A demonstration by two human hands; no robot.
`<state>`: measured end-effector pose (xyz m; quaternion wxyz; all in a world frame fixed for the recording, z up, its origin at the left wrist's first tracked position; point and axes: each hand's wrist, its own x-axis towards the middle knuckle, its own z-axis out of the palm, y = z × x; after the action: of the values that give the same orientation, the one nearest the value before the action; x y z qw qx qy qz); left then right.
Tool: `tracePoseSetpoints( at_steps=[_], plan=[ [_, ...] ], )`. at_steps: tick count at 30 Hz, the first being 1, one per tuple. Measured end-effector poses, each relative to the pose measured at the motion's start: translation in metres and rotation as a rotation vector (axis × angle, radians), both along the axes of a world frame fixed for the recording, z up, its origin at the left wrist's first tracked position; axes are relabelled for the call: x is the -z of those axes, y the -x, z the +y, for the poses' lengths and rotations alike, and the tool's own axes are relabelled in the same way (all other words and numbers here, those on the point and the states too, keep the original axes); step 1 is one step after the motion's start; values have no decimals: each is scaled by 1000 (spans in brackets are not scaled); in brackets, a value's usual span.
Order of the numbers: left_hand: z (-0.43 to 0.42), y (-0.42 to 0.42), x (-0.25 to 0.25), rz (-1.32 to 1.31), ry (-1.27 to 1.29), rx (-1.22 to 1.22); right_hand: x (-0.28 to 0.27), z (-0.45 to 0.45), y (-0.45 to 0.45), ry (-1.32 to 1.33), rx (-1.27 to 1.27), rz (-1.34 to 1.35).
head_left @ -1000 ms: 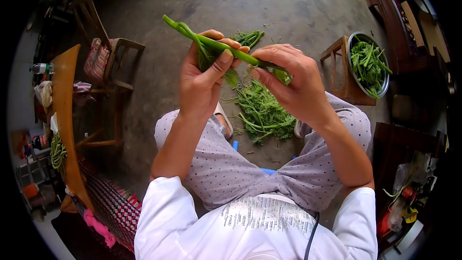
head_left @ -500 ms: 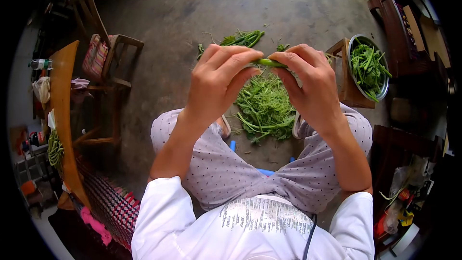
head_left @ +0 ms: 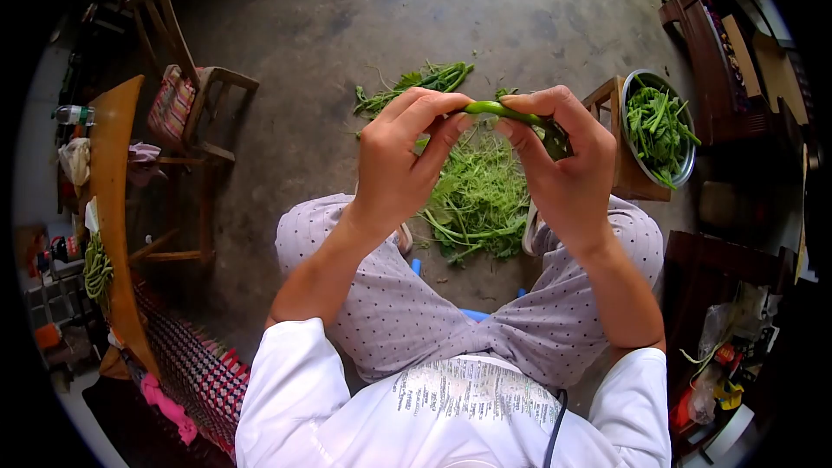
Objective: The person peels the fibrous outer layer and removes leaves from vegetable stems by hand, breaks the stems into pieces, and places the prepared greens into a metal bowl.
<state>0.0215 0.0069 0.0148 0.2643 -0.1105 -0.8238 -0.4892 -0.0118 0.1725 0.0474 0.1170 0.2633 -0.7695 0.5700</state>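
Observation:
A green vegetable stem point(head_left: 498, 109) stretches between my two hands above the floor, slightly bowed upward. My left hand point(head_left: 394, 160) pinches its left end between thumb and fingers. My right hand point(head_left: 576, 160) grips the other end, where dark leafy parts show beneath the fingers. Below the hands, between my feet, lies a pile of thin green strips and leafy trimmings point(head_left: 481, 195). Just beyond, a bunch of uncut-looking green stems point(head_left: 444, 78) rests on the floor, partly hidden by my left hand.
At the right a metal basin point(head_left: 692, 160) of green stem pieces and leaves sits on a wooden stool point(head_left: 640, 184). To the left are a wooden chair point(head_left: 212, 78) and a wooden table edge point(head_left: 117, 147) with a plastic bottle point(head_left: 74, 114). Concrete floor point(head_left: 321, 52) surrounds the pile.
The hands have drawn slightly apart, so more of the stem shows between them. My right hand has turned, and dark leafy parts now show under it.

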Motion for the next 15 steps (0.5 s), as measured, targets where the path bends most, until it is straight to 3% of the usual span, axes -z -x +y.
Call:
tracePoseSetpoints(
  at_steps=[2,7,15],
  plan=[
    [3,-1,0,-47,-87,-3,4,-2,0,32,0,16],
    [11,-4,0,-243,-626,145,6,-8,-2,109,6,-25],
    [0,0,-4,-323,-907,199,5,-16,-5,52,-11,40]
  ],
)
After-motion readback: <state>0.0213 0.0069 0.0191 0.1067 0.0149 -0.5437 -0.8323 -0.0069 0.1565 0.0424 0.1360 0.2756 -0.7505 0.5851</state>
